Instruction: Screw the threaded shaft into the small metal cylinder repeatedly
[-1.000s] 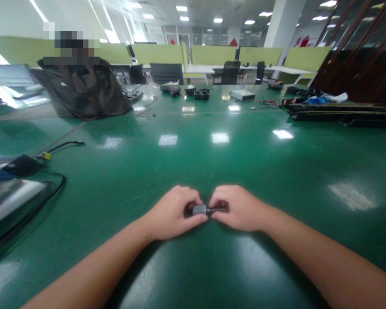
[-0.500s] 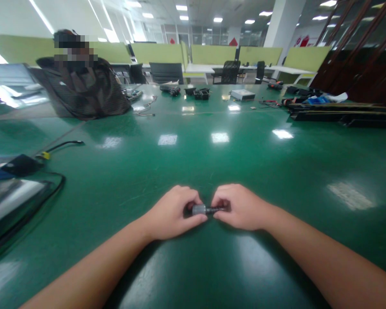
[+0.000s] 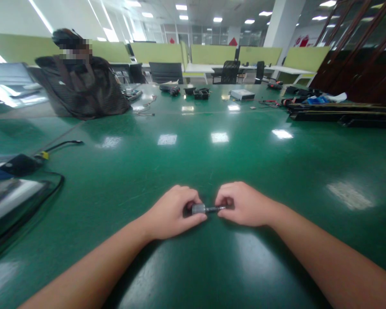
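Note:
My left hand [image 3: 176, 212] is closed around a short grey cylinder [image 3: 198, 209], thumb and fingers on its left part. From the cylinder a thin dark rod [image 3: 212, 209] runs right to my right hand [image 3: 239, 204], whose thumb and fingers pinch its far end. Both hands are low over the green table [image 3: 193, 163], near the middle of the view. What lies inside each grip is partly hidden by the fingers.
A large dark bag [image 3: 90, 92] stands at the back left. Cables and a flat device [image 3: 13, 197] lie at the left edge. Black parts [image 3: 201, 93], a silver box [image 3: 242, 95] and a stack of dark panels [image 3: 344, 113] sit along the far side.
My right hand has shifted slightly to the right and up, and more of the dark rod shows between the hands. My left hand has hardly moved.

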Demonstrator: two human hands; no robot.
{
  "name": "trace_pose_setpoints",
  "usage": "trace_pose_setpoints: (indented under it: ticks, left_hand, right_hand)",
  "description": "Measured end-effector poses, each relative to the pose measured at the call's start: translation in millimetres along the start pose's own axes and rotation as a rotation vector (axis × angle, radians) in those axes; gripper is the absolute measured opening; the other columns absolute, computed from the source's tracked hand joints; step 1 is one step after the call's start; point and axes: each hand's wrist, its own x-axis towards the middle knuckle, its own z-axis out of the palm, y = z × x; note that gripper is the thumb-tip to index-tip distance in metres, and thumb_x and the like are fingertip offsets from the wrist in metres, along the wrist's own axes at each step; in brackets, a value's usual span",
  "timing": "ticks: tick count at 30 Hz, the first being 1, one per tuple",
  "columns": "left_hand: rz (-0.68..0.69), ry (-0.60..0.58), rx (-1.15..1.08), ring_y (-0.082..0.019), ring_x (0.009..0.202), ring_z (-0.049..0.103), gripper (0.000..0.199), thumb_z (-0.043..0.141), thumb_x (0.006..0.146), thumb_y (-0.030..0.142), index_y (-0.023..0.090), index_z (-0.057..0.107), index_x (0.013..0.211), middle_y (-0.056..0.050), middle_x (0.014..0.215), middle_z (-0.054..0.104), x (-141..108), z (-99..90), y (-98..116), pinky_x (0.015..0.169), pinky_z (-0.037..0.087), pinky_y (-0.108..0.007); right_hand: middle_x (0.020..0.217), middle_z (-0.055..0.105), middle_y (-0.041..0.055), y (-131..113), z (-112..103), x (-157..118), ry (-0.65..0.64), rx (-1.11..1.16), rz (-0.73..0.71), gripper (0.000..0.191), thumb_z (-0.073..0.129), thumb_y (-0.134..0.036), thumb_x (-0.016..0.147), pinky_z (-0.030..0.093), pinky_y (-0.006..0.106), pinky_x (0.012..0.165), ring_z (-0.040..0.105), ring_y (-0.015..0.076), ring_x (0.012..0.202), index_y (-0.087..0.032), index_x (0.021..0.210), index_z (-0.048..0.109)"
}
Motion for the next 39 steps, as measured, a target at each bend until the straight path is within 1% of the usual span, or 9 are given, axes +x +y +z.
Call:
trace_pose_setpoints:
  ticks: [7, 10, 13, 19, 25, 29, 32, 35, 39]
  left_hand:
    - [-0.006, 0.008, 0.0, -0.018, 0.077, 0.059, 0.022, 0.068, 0.088, 0.043, 0.021, 0.066, 0.089, 0.0, 0.081, 0.064, -2, 0.1, 0, 0.076, 0.039, -0.032]
    - [-0.001, 0.01, -0.002, -0.018, 0.075, 0.058, 0.023, 0.068, 0.088, 0.043, 0.02, 0.066, 0.088, 0.0, 0.079, 0.064, -3, -0.4, 0, 0.075, 0.04, -0.031]
    - [0.0, 0.012, -0.001, -0.018, 0.074, 0.058, 0.023, 0.068, 0.088, 0.043, 0.02, 0.066, 0.088, 0.0, 0.079, 0.064, -4, -0.7, -1, 0.074, 0.04, -0.031]
    - [0.001, 0.013, -0.001, -0.018, 0.074, 0.058, 0.023, 0.068, 0.087, 0.043, 0.02, 0.066, 0.088, -0.001, 0.079, 0.064, -4, -1.6, 0, 0.073, 0.04, -0.031]
    - [-0.005, 0.006, 0.004, -0.018, 0.076, 0.059, 0.022, 0.068, 0.087, 0.043, 0.02, 0.066, 0.089, -0.001, 0.08, 0.065, -2, -1.3, 0, 0.074, 0.04, -0.031]
    - [-0.009, 0.027, 0.003, -0.018, 0.074, 0.059, 0.02, 0.069, 0.086, 0.039, 0.02, 0.065, 0.088, 0.0, 0.079, 0.064, 0, 0.9, -1, 0.074, 0.04, -0.031]
    - [-0.022, 0.049, 0.0, -0.017, 0.072, 0.058, 0.019, 0.072, 0.083, 0.036, 0.02, 0.064, 0.088, 0.0, 0.079, 0.065, 1, 1.8, 1, 0.072, 0.04, -0.03]
    - [-0.023, 0.053, 0.003, -0.017, 0.07, 0.058, 0.019, 0.073, 0.081, 0.036, 0.02, 0.063, 0.086, 0.001, 0.077, 0.065, 2, 2.0, 2, 0.07, 0.04, -0.03]
    - [-0.02, 0.063, 0.007, -0.017, 0.07, 0.058, 0.021, 0.074, 0.081, 0.037, 0.02, 0.063, 0.086, 0.001, 0.077, 0.064, 1, 3.2, 2, 0.071, 0.04, -0.03]
  right_hand:
    - [0.078, 0.066, -0.0004, 7, -10, -2, -0.033, 0.016, 0.034, 0.009, 0.073, -0.016, 0.075, 0.043, 0.023, 0.063, 0.058, 0.011, 0.069, -0.017, 0.083, 0.072]
    - [0.078, 0.067, -0.0001, 16, -18, -4, -0.074, 0.066, 0.121, 0.011, 0.075, -0.017, 0.074, 0.045, 0.023, 0.062, 0.059, 0.0116, 0.068, -0.017, 0.085, 0.073]
    - [0.076, 0.068, 0.0004, 23, -23, -5, -0.067, 0.101, 0.198, 0.012, 0.076, -0.019, 0.074, 0.046, 0.023, 0.061, 0.06, 0.0125, 0.066, -0.016, 0.086, 0.074]
    - [0.077, 0.069, 0.0006, 18, -23, -5, -0.096, 0.105, 0.141, 0.012, 0.077, -0.02, 0.075, 0.046, 0.023, 0.061, 0.061, 0.0124, 0.067, -0.017, 0.086, 0.077]
    - [0.082, 0.07, 0.0015, 11, -15, -1, -0.101, 0.11, 0.062, 0.012, 0.077, -0.024, 0.08, 0.045, 0.024, 0.065, 0.063, 0.0128, 0.072, -0.018, 0.09, 0.079]
    - [0.084, 0.072, 0.0033, 5, 1, 7, 0.018, 0.049, -0.043, 0.009, 0.079, -0.025, 0.081, 0.045, 0.026, 0.07, 0.064, 0.0144, 0.077, -0.018, 0.087, 0.079]
    - [0.084, 0.073, 0.0031, 1, 11, 11, 0.087, 0.081, -0.04, 0.01, 0.079, -0.023, 0.08, 0.046, 0.026, 0.072, 0.064, 0.0145, 0.078, -0.018, 0.089, 0.078]
    - [0.085, 0.073, 0.0015, 2, 14, 10, 0.084, 0.172, 0.003, 0.022, 0.08, -0.017, 0.074, 0.048, 0.025, 0.069, 0.065, 0.0136, 0.074, -0.018, 0.095, 0.076]
    - [0.091, 0.074, 0.0012, 3, 15, 8, 0.096, 0.291, 0.012, 0.037, 0.071, -0.004, 0.074, 0.053, 0.026, 0.077, 0.067, 0.0131, 0.079, -0.019, 0.109, 0.071]
